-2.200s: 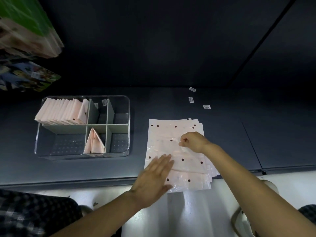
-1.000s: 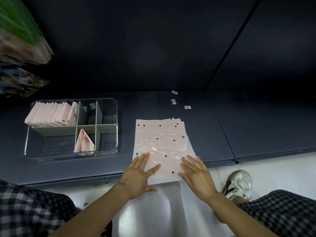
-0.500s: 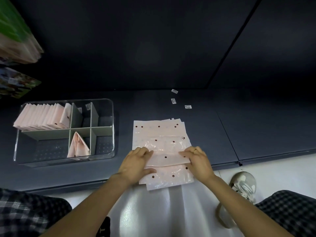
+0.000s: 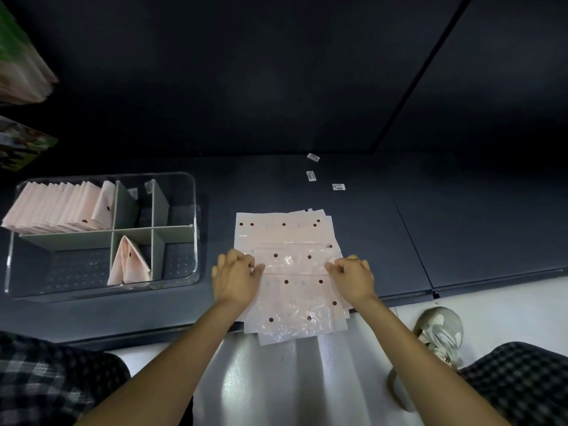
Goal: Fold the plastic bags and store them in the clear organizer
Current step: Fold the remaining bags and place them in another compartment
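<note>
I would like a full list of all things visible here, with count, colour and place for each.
plastic bags: a stack, pink with dark dots, flat at the shelf's front edge
clear organizer: one, grey dividers, left on the shelf
folded bags: a row, pink, organizer's far-left compartment
folded bag: one, pink, near-middle compartment
labels: three, white, behind the stack
shelf: dark grey
shoe: one, pale, on the floor, right
left hand: pinches the top bag's fold
right hand: pinches the same fold

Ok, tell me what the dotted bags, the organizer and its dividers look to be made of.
Dotted bags: thin glossy plastic film, pale pink; it wrinkles and glints.
Organizer: clear rigid plastic, probably acrylic; the shelf shows through its walls.
Dividers: opaque matte grey-green panels, likely plastic.
</note>
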